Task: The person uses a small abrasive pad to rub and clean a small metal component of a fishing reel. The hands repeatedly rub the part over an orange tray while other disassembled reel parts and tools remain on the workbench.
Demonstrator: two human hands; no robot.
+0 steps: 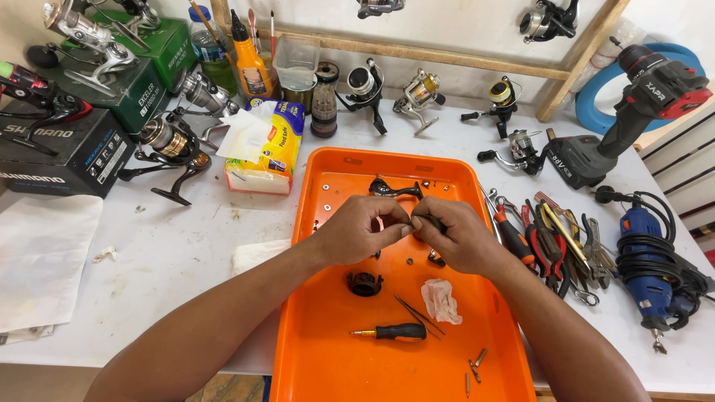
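left hand (363, 229) + right hand (458, 234) mid-frame, both pinching one tiny dark part (412, 221) between fingertips | over the orange tray (320, 350) | screwdriver (391, 332) and crumpled rag (441, 301) lower down in the tray

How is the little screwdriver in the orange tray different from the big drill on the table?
The screwdriver is small and thin, lying flat in the orange tray; the drill is big and bulky, standing upright on the white table. The screwdriver has a black and orange handle; the drill is dark grey with red parts. Neither is being held.
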